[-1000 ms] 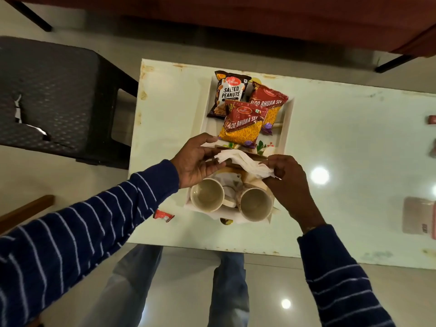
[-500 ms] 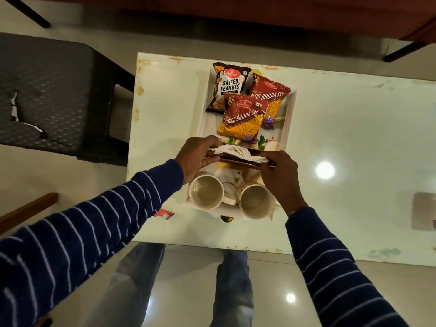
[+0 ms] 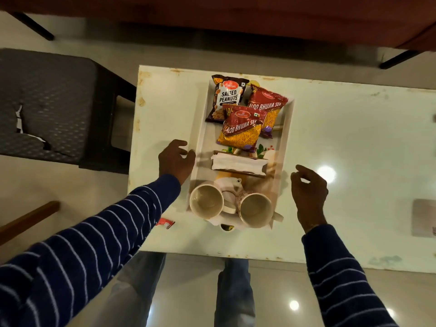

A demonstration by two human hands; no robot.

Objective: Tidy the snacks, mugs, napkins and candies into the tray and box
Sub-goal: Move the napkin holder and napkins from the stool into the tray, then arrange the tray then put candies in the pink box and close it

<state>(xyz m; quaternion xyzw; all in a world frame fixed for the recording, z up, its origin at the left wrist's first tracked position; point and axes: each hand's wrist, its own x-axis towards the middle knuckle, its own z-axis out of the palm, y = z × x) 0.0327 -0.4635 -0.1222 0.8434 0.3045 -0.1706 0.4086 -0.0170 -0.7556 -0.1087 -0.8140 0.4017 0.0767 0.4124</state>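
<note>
A white tray (image 3: pixel 286 128) lies on the pale table (image 3: pixel 342 147). At its far end are a salted peanuts packet (image 3: pixel 227 96) and two red aloo bhujia packets (image 3: pixel 243 128) (image 3: pixel 271 105). White napkins (image 3: pixel 238 164) sit in a brown holder (image 3: pixel 264 169) across the tray's middle. Two cream mugs (image 3: pixel 206 201) (image 3: pixel 256 210) stand at the near end. My left hand (image 3: pixel 175 160) hovers at the tray's left rim, open and empty. My right hand (image 3: pixel 309 192) hangs to the right of the tray, fingers loosely curled, holding nothing.
A red candy wrapper (image 3: pixel 166 224) lies on the table near my left sleeve. A small round object (image 3: pixel 227 227) pokes out below the tray. A pale card or box (image 3: pixel 423 218) sits at the table's right edge. A dark chair (image 3: pixel 52 107) stands left.
Both hands have let go of the napkins, which now rest in the holder. My left hand moved out to the tray's left rim, my right hand out to the right.
</note>
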